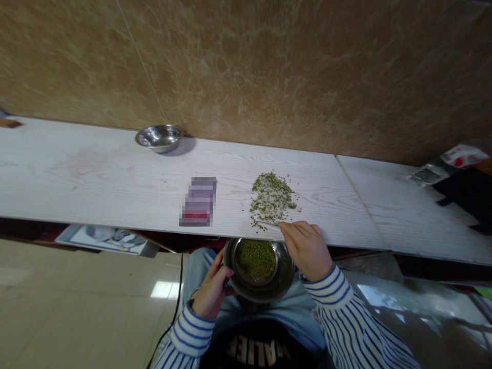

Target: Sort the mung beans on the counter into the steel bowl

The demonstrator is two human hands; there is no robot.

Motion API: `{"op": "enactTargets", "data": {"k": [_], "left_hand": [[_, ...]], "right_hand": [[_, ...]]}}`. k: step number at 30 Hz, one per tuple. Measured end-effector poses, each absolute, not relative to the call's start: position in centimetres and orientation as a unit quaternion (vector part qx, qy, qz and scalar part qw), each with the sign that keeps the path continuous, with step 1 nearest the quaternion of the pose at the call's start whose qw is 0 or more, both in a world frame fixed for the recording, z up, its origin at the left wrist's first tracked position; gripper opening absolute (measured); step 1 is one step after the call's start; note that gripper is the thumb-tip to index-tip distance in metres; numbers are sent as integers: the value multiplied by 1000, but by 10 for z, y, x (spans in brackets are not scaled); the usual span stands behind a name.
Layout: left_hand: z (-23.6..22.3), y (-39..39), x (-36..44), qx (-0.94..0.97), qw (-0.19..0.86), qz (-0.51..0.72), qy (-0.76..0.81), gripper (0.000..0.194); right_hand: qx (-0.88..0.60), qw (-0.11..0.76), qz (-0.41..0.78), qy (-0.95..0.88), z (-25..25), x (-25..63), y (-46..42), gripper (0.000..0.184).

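My left hand [216,283] grips the left rim of a steel bowl [285,279] in my lap, just under the table's front edge. Small green beans [255,259], like mung beans, lie inside the bowl. More loose green beans [272,197] are scattered in a patch on the white table. In my right hand [307,248] is a thin metal utensil [267,223], its tip at the near side of the patch; its exact kind does not show. The right hand rests by the table edge, above the bowl's right side.
A second steel bowl [159,138] stands by the wall. On the white table [96,179] lies a phone-like blurred object [199,201], left of the beans. Plastic packets [448,163] and a black item [467,197] are at the right end. An open drawer [109,240] juts out below left.
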State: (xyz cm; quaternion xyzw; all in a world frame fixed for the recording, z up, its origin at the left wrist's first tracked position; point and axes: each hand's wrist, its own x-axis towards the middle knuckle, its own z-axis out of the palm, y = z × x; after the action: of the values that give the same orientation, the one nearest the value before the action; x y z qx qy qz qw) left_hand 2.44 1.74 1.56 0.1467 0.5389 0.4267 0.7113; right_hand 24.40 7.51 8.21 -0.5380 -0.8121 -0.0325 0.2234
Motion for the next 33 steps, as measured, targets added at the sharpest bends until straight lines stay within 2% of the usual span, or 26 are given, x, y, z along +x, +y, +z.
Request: {"op": "enactTargets", "data": {"k": [33], "left_hand": [[19, 18, 22, 151, 708, 434, 536, 70]], "right_hand": [[-533, 233, -31, -812, 79, 241, 78, 21]]}}
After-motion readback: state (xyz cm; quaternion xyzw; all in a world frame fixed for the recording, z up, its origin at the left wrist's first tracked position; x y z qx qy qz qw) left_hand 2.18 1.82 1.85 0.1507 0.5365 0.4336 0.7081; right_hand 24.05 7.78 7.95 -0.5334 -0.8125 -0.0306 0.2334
